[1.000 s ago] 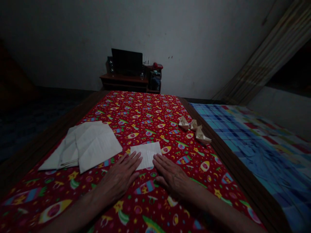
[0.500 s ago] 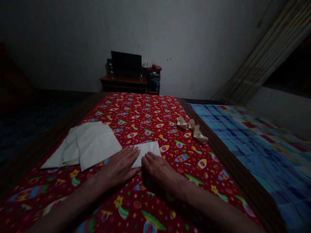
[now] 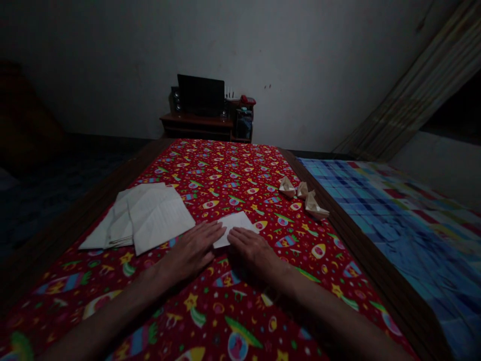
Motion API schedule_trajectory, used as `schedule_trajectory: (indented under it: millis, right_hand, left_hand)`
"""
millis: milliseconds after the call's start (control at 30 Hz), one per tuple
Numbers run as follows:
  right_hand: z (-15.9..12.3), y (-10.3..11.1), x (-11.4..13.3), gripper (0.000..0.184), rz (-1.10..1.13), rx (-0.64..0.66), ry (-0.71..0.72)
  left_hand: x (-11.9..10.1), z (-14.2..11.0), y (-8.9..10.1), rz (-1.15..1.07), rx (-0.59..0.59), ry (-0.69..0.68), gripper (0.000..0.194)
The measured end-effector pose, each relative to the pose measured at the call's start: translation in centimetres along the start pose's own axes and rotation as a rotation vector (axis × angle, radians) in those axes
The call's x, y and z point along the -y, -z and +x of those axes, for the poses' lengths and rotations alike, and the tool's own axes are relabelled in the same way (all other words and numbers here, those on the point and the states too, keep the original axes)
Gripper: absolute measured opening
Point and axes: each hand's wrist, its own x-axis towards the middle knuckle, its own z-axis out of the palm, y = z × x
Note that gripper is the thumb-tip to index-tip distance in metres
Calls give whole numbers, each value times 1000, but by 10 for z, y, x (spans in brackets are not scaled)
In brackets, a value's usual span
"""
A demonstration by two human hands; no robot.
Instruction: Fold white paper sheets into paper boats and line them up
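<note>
A small white folded paper [image 3: 236, 220] lies on the red patterned cloth in front of me. My left hand [image 3: 199, 244] rests on its left edge with the fingers stretched out flat. From the other side, my right hand [image 3: 253, 250] lies over the paper's near right part, its fingers laid on the surface and pointing left. Both hands' fingertips are close together on the paper, and its near edge is partly hidden under them. Left of my left hand is a fanned pile of white folded paper sheets [image 3: 161, 215].
Three small folded paper shapes [image 3: 315, 206] stand near the cloth's right edge. The red cloth [image 3: 225, 168] covers a long surface with a dark wooden border [image 3: 361, 253]. Beyond its far end stand a monitor [image 3: 201, 95] and a red telephone [image 3: 248, 100]. A blue checked sheet [image 3: 376, 210] lies at right.
The view has shifted slightly, so everything sits a little further right and higher. The paper appears turned a little, and my right hand's fingers lie flatter across it.
</note>
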Motion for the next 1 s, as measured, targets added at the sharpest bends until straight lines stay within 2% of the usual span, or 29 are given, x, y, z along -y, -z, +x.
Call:
schedule_trajectory:
  millis: [100,200,267,400,500,567,633,700,800,900,1000]
  right_hand:
    - [-11,-1,-16,29,110,-93,81]
    - [-21,2,-25,24,142,-60,103]
    - [-27,5,-24,21,108,-40,87]
    - [-39,14,-9,25,67,-48,65]
    - [-49,16,2,27,125,-42,61]
    - [-54,14,3,28,200,-63,33]
    - [-57,12,0,28,304,-103,-1]
    - [-59,12,-4,27,390,-134,-28]
    - [-59,17,-7,25,468,-119,-67]
    - [-56,22,-7,21,549,-69,-204]
    - [-48,21,-8,21,605,-36,-441]
  left_hand:
    - [1,3,-2,-8,-9,-99,44]
    - [-7,4,-5,42,-78,-198,28]
    - [-17,3,-4,88,-116,-247,25]
    - [-43,-1,-2,175,-102,-268,26]
    - [-54,-1,-3,187,-72,-228,24]
    - [-55,-1,-4,109,-52,-180,19]
    - [-50,-2,-4,-25,-40,-117,15]
    - [-41,-4,-4,-177,-56,-73,22]
    - [-28,-7,-6,-353,-134,-90,22]
    - [-23,-8,-8,-466,-158,-21,20]
    - [-26,-6,-8,-497,-145,132,19]
